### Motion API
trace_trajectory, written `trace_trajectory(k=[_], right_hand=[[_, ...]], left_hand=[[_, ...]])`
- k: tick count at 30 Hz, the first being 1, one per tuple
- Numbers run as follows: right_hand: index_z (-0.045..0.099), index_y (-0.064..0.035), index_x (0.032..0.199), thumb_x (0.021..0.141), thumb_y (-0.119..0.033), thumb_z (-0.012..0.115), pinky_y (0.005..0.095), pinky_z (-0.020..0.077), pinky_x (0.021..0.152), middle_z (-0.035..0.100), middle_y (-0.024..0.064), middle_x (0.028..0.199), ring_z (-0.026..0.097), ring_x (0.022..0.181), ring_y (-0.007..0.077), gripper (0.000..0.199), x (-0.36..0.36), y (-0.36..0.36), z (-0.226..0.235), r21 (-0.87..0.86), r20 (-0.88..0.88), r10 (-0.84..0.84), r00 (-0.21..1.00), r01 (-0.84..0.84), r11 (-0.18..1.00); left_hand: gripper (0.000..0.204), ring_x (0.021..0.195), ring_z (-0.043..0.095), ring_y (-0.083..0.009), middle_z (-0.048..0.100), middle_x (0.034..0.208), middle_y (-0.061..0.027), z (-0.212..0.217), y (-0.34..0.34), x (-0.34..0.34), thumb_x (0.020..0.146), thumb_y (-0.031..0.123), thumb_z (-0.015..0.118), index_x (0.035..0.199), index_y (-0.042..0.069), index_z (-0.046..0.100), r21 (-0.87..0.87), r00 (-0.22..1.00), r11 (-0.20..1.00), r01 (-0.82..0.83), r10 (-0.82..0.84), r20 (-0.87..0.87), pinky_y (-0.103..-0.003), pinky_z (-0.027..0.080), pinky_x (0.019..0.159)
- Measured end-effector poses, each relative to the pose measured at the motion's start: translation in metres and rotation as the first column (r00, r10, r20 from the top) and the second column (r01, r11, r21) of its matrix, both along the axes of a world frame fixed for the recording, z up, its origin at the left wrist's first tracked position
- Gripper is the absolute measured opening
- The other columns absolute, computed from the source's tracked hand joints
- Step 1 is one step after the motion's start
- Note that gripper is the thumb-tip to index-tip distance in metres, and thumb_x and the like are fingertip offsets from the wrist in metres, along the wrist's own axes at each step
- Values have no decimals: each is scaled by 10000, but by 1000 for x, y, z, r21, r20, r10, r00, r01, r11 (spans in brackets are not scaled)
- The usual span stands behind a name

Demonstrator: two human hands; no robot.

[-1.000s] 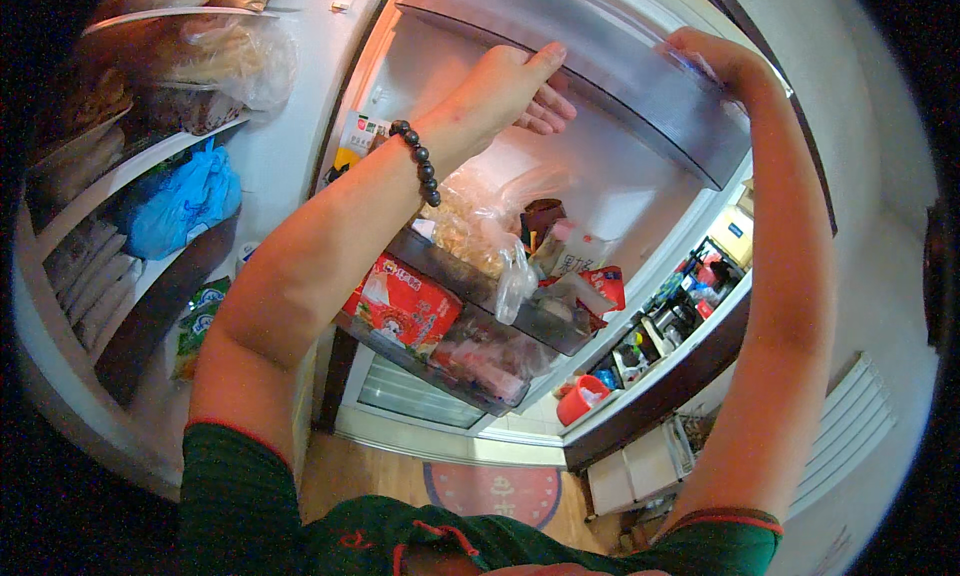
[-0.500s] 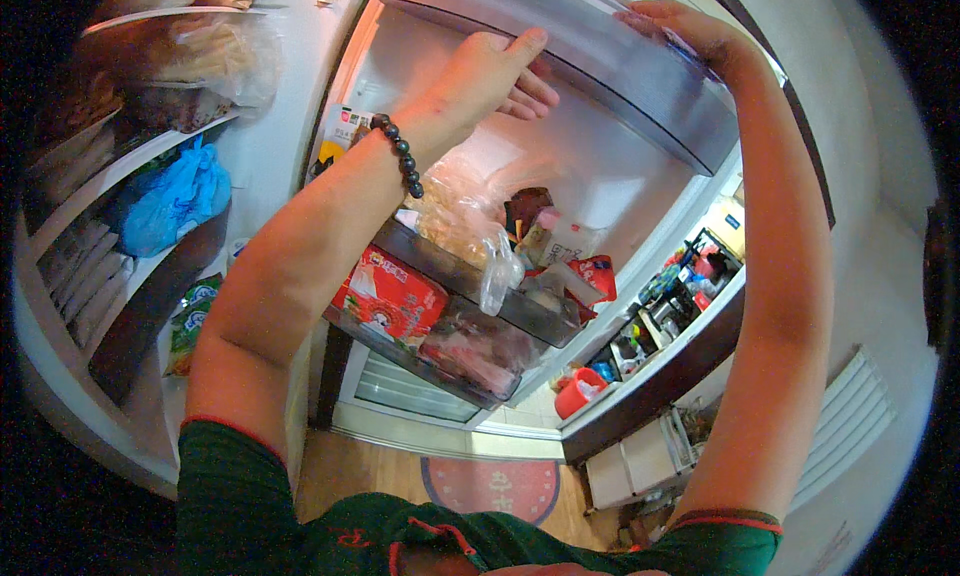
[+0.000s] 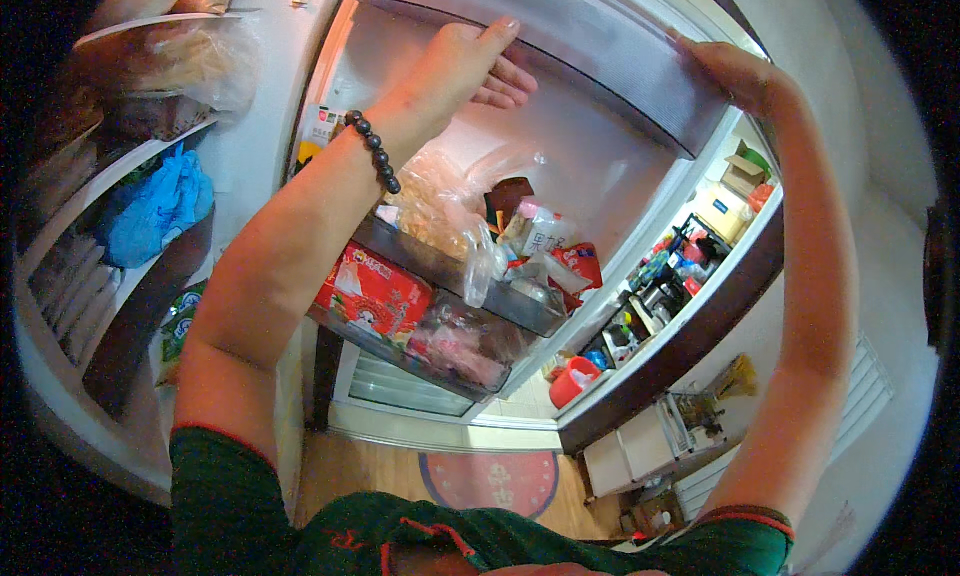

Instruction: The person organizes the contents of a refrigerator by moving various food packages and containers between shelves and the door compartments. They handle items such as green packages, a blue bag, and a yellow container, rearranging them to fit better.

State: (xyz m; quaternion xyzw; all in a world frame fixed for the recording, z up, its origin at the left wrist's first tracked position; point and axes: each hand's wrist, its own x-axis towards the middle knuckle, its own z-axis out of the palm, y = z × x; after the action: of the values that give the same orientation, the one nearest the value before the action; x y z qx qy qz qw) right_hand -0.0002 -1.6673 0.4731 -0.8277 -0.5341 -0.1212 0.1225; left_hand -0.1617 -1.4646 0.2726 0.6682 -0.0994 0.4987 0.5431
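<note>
My left hand [image 3: 478, 68] wears a dark bead bracelet at the wrist. It is raised with fingers and thumb apart, empty, just in front of the lower edge of a translucent grey upper door bin [image 3: 590, 54] on an open fridge door. At that bin's right end is my right hand [image 3: 738, 74], its visible digits curled round the corner and some fingers hidden. Beneath my left arm, a lower door bin [image 3: 510, 301] holds a clear plastic bag [image 3: 445, 216] of yellowish food and several packets. Below that, the lowest bin holds a red package [image 3: 375, 296] and a pinkish bagged item [image 3: 455, 348].
To my left, fridge shelves [image 3: 110, 191] carry a blue plastic bag [image 3: 160, 211] and bagged food. Past the door's right edge are a cluttered shelf, a red bucket [image 3: 575, 379] and a white cart [image 3: 640, 441]. A half-round red mat [image 3: 490, 481] lies on the wooden floor.
The view has shifted slightly, with the bins now further left. My right hand has shifted at the bin's right end, and the purplish thing beside it no longer shows. My left hand stays open.
</note>
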Motion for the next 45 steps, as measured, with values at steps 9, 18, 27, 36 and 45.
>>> trace_trajectory(k=[9, 18, 27, 36, 45], right_hand=[[569, -140, 1193, 842, -558, 531, 379, 451, 807, 601, 73, 1061, 542, 942, 185, 548, 25, 38, 13, -142, -191, -5, 982, -23, 990], [622, -111, 1109, 867, -372, 568, 277, 404, 903, 607, 8, 1074, 538, 992, 125, 360, -3, 31, 2, 43, -47, 334, 941, -333, 942], [624, -50, 984, 921, -340, 472, 312, 452, 572, 575, 10, 806, 520, 662, 129, 334, -7, 23, 21, -268, 84, -28, 996, 50, 962], [658, -8, 943, 916, -370, 540, 265, 476, 692, 652, 68, 819, 618, 741, 137, 382, 36, -55, -15, 586, 384, 380, 841, -540, 603], [376, -22, 1340, 858, -571, 511, 373, 355, 955, 461, 129, 1293, 449, 1141, 242, 743, 146, -40, -186, 853, -454, 567, 688, 152, 499]], left_hand=[[599, 702, 652, -174, 670, 873, -166, 1, 2, 1, 921, 527, 424, 922, -49, 589, -41, 1000, 999, -8, 9, 22, -265, 543, 642], [589, 679, 652, -184, 669, 874, -187, 2, -2, 1, 923, 530, 417, 949, -42, 552, -38, 999, 999, -19, 20, 43, -266, 541, 614], [571, 667, 648, -183, 667, 875, -180, 4, 1, -5, 935, 497, 416, 933, -52, 573, -38, 998, 998, -45, 47, 45, -273, 544, 624], [407, 555, 591, -125, 637, 667, -98, 10, -26, -29, 954, 392, 445, 857, 37, 620, 213, 912, 887, -410, 406, 63, -226, 485, 521], [379, 739, 578, -171, 613, 922, -99, 180, -99, 14, 874, 359, 577, 1001, 6, 634, 777, 812, 617, -124, 513, -278, -317, 499, 682]])
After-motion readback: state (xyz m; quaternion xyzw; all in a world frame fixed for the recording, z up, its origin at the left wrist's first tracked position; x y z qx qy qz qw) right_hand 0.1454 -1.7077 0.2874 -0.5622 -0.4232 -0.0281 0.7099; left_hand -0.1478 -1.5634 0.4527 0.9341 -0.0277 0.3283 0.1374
